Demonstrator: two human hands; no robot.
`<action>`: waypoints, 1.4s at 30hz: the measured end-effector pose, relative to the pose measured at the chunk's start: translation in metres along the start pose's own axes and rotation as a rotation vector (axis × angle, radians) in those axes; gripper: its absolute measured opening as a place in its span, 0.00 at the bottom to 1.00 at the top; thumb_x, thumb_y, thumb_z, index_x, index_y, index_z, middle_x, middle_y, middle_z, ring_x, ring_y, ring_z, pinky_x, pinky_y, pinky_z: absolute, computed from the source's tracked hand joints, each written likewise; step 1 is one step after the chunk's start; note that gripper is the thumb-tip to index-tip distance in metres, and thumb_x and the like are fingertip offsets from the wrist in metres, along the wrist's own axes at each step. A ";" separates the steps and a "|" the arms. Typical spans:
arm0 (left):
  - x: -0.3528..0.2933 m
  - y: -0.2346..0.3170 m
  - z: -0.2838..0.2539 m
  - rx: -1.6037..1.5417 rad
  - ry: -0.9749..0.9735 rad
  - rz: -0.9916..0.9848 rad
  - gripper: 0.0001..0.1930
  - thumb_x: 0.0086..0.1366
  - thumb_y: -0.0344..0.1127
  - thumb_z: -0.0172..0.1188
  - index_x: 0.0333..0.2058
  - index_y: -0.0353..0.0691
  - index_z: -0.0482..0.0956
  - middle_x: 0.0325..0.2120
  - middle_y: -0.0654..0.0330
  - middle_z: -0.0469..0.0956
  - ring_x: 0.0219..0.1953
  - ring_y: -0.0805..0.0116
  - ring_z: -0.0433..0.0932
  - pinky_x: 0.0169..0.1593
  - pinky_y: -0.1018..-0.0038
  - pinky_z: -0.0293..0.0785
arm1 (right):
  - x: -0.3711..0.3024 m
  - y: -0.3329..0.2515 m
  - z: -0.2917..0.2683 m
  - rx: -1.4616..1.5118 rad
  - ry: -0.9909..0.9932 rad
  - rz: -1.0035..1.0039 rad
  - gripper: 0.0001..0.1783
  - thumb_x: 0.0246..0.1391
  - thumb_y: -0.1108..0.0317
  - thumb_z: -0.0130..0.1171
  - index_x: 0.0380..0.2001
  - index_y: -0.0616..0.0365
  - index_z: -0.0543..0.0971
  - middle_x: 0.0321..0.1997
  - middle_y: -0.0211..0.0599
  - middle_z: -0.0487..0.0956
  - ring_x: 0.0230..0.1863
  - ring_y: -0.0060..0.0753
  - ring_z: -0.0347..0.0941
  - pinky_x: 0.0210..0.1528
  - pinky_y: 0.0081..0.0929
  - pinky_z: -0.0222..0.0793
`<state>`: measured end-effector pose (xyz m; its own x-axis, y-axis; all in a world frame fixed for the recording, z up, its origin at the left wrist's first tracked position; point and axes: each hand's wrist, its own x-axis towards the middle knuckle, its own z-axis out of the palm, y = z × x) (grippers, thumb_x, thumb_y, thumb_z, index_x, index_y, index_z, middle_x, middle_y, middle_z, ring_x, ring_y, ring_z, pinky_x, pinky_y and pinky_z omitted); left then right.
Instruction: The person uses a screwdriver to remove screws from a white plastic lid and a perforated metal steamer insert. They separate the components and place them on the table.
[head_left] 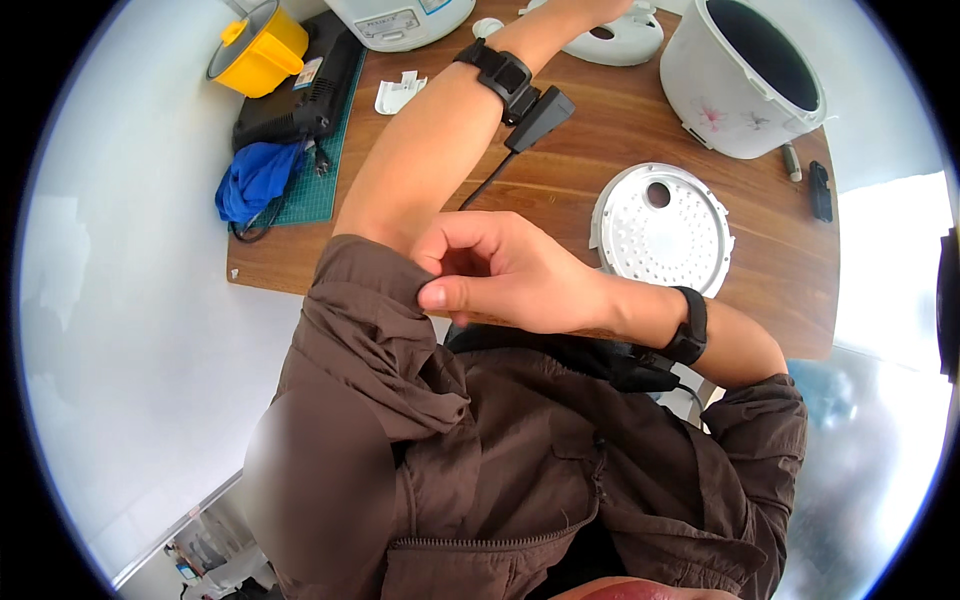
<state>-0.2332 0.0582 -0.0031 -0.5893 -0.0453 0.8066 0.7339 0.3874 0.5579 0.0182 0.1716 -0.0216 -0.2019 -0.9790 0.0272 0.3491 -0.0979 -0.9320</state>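
Note:
My right hand (525,275) reaches across my body, its thumb and fingers pinching the rolled cuff of the brown jacket sleeve (370,285) just below my left elbow. My left arm stretches forward over the wooden table. At the top edge, my left hand (590,9) is partly cut off, so its fingers do not show clearly. Beside it lies a white plastic lid (635,40) with a round hole. A round perforated metal plate (665,225) rests on the table beyond my right forearm. Black straps circle both wrists, and a black cabled device hangs by the left one.
A white rice cooker body (700,85) with a flower print stands at the far right, near a small black part (821,190). At the left are a yellow container (265,60), a black machine (300,105), blue cloth (258,182) and a green mat (310,200). Another white appliance (400,22) stands behind.

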 end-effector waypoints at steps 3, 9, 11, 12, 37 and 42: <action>0.000 0.000 -0.005 -0.010 -0.045 -0.035 0.16 0.77 0.45 0.52 0.37 0.35 0.70 0.21 0.55 0.75 0.23 0.59 0.75 0.30 0.64 0.70 | -0.012 0.005 -0.002 0.210 -0.127 0.009 0.08 0.68 0.69 0.60 0.38 0.57 0.71 0.40 0.23 0.71 0.37 0.12 0.64 0.37 0.16 0.63; 0.002 0.007 -0.001 -0.161 -0.016 -0.091 0.16 0.78 0.44 0.51 0.37 0.36 0.70 0.23 0.61 0.73 0.24 0.69 0.72 0.31 0.69 0.69 | -0.011 -0.002 -0.008 0.143 -0.010 -0.067 0.07 0.70 0.69 0.58 0.39 0.58 0.70 0.34 0.20 0.70 0.36 0.12 0.61 0.37 0.17 0.62; 0.003 0.009 0.003 -0.141 0.005 -0.082 0.15 0.78 0.44 0.51 0.37 0.37 0.70 0.22 0.61 0.73 0.23 0.70 0.72 0.30 0.70 0.70 | -0.001 -0.006 -0.016 0.030 0.180 -0.017 0.08 0.69 0.68 0.58 0.38 0.59 0.72 0.34 0.21 0.71 0.35 0.13 0.62 0.36 0.18 0.62; 0.002 0.009 0.005 -0.135 0.013 -0.078 0.15 0.78 0.44 0.51 0.37 0.37 0.70 0.22 0.61 0.73 0.23 0.70 0.71 0.30 0.70 0.70 | 0.003 -0.007 -0.020 0.012 0.249 0.017 0.08 0.69 0.67 0.59 0.37 0.59 0.73 0.34 0.21 0.72 0.35 0.13 0.62 0.36 0.18 0.63; -0.155 0.140 -0.049 0.273 -0.512 -0.007 0.19 0.59 0.40 0.71 0.45 0.42 0.76 0.31 0.58 0.77 0.35 0.55 0.78 0.39 0.62 0.73 | -0.121 -0.042 -0.094 -0.876 0.711 -0.315 0.42 0.45 0.45 0.80 0.55 0.63 0.77 0.46 0.35 0.83 0.42 0.24 0.79 0.46 0.23 0.74; -0.166 0.135 -0.047 0.381 -0.442 0.090 0.23 0.58 0.42 0.73 0.48 0.41 0.77 0.38 0.56 0.78 0.37 0.53 0.78 0.42 0.63 0.76 | -0.130 -0.031 -0.107 -0.790 0.826 -0.342 0.29 0.59 0.49 0.69 0.51 0.65 0.79 0.39 0.35 0.84 0.34 0.21 0.78 0.37 0.19 0.73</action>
<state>-0.0205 0.0749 -0.0522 -0.6753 0.3598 0.6439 0.6626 0.6794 0.3153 -0.0642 0.3211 -0.0351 -0.8036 -0.4843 0.3460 -0.4387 0.0891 -0.8942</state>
